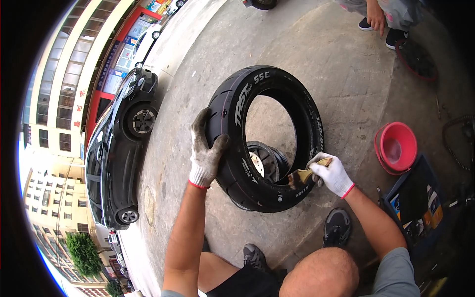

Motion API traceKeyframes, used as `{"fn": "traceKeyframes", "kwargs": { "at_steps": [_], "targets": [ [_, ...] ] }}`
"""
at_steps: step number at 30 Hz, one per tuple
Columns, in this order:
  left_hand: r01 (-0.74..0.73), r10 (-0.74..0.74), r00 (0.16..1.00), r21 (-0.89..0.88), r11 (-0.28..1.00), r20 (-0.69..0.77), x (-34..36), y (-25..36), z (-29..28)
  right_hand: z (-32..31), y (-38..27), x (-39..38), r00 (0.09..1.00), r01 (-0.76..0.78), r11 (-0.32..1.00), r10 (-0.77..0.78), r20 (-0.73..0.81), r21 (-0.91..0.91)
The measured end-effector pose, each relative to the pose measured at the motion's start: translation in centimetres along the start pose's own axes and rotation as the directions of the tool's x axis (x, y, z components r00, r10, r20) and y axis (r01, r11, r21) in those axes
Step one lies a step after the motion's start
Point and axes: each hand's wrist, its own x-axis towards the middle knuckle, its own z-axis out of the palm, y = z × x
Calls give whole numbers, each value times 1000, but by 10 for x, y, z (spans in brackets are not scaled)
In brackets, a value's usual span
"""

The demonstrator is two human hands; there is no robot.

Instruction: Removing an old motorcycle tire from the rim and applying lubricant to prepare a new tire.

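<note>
A black motorcycle tire (pixel 232 163) stands tilted in front of me. My left hand (pixel 205 153), in a soiled white knit glove, grips its tread on the left side, thumb apart from the fingers. In a cleaner white glove, my right hand (pixel 330 174) is closed around the wooden handle of a paintbrush (pixel 306 174). The brush's dark bristles touch the tire's inner rim edge at the lower right. Through the tire's opening shows a dark spoked wheel rim (pixel 272 161), which lies behind it and is partly hidden.
A pink-red bucket (pixel 397 148) stands right of the tire, near a dark blue tool tray (pixel 420 203). My shoes (pixel 337 226) are close below the tire. Another person's hand (pixel 376 20) and legs appear at the upper right. A black car (pixel 118 153) is parked at left.
</note>
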Motion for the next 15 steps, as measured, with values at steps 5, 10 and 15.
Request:
{"fn": "traceKeyframes", "kwargs": {
  "at_steps": [5,10,15],
  "targets": [
    [-21,21,1000,-1,1000,-3,0,-1,3,-32,-2,-11,925,254,880,-343,-166,-401],
    [-2,2,1000,32,999,-14,-3,-2,-5,-72,-80,-68,832,295,907,-398,-386,-299],
    [-6,7,999,28,1000,-34,-2,-6,-3,-146,-100,-104,622,153,705,-614,-487,-693]
  ]
}}
